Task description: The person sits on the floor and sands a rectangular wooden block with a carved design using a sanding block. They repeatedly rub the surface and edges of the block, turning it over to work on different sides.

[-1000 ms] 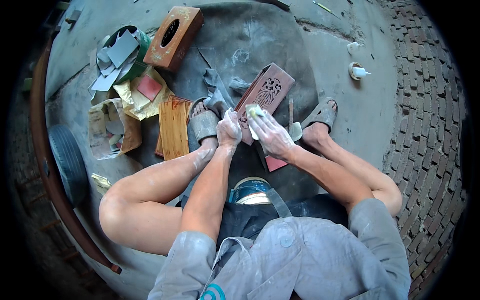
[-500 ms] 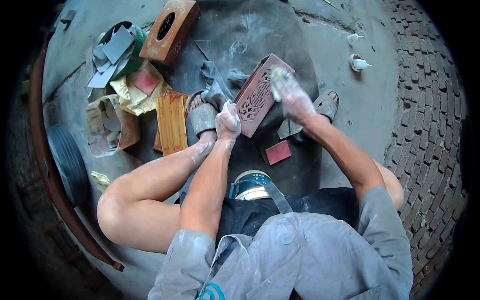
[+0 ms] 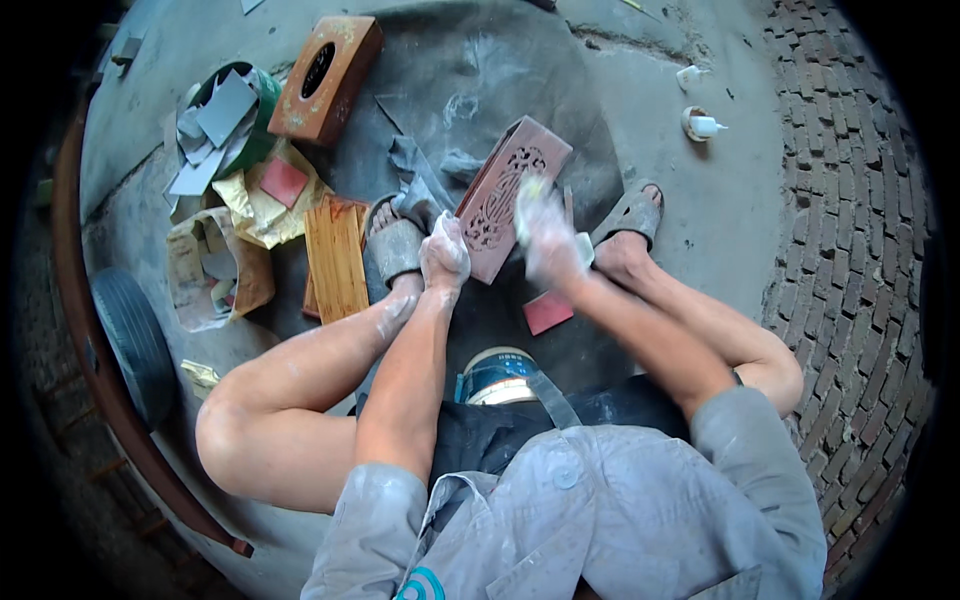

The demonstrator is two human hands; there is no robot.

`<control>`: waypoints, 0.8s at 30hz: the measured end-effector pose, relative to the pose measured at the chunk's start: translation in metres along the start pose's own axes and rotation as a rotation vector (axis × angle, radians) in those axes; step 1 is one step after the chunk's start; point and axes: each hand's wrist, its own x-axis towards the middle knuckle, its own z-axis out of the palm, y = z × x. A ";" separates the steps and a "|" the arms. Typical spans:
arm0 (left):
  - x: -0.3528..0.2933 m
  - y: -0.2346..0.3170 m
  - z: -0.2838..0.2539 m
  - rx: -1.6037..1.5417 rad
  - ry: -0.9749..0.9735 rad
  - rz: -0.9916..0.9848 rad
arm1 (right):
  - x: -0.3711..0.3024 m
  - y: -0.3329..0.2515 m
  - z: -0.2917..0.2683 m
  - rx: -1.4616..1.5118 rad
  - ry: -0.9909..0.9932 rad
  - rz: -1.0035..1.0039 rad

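**Dusty hands at work on carved box**

Beyond the tub (image 3: 498,382), a carved box (image 3: 508,190) lay slanted on a dark mat (image 3: 590,110). The left hand (image 3: 445,257) was closed tight on its left edge. The right hand (image 3: 550,235), blurred, held a pale pad (image 3: 533,188) at its right side; finger spread could not be told. A red block (image 3: 548,312) lay just beyond the tub, to its right.

The cracked grey floor (image 3: 725,240) meets rows of brick paving (image 3: 850,260) at right.
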 end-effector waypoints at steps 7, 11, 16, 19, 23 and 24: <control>0.006 0.005 0.001 0.007 -0.052 -0.010 | -0.002 0.008 0.003 0.242 0.111 0.129; 0.002 -0.010 -0.005 -0.004 -0.071 -0.005 | -0.005 -0.031 0.012 0.286 0.152 0.238; 0.003 -0.003 -0.002 -0.002 0.029 0.087 | -0.010 -0.038 0.008 0.407 0.210 0.234; 0.008 0.008 -0.002 -0.041 -0.078 0.025 | 0.040 0.045 0.015 0.296 0.301 0.351; 0.003 -0.008 -0.004 0.003 -0.024 0.042 | 0.012 -0.009 0.007 0.247 0.166 0.263; 0.002 -0.009 0.000 -0.005 -0.019 0.003 | -0.007 -0.031 0.007 0.283 0.123 0.212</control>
